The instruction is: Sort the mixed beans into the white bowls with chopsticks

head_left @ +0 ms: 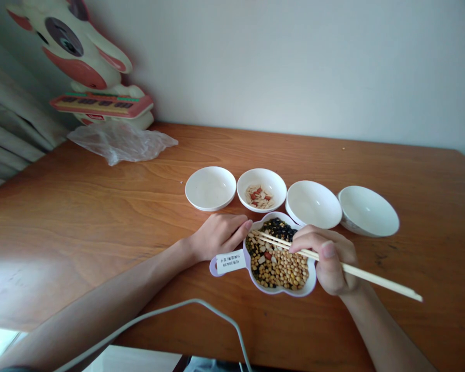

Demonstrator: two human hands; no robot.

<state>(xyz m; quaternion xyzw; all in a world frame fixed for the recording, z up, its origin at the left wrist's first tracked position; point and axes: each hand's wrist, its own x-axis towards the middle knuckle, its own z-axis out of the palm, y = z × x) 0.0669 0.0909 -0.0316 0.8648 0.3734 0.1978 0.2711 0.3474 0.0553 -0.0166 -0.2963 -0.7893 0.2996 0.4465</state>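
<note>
My right hand (331,258) is closed around a pair of wooden chopsticks (375,279). Their tips reach into a flower-shaped dish (251,266) with a pale purple rim and a labelled handle. Inside lie yellow soybeans (289,266), black beans (278,227) and pale peanut pieces (260,258), with small green beans among them. The tips touch pieces at the dish's upper left; whether they pinch one I cannot tell. My left hand (220,235), fingers curled, holds the dish at its left rim. Just behind the dish, a white bowl (262,176) contains peanut pieces, some red-skinned.
Three other white bowls, the left one (210,188), the right-middle one (313,201) and the far-right one (369,211), complete a row. A clear plastic bag (122,142) lies before a cow-shaped toy keyboard (101,103). A pale cable (196,300) arches across the near edge.
</note>
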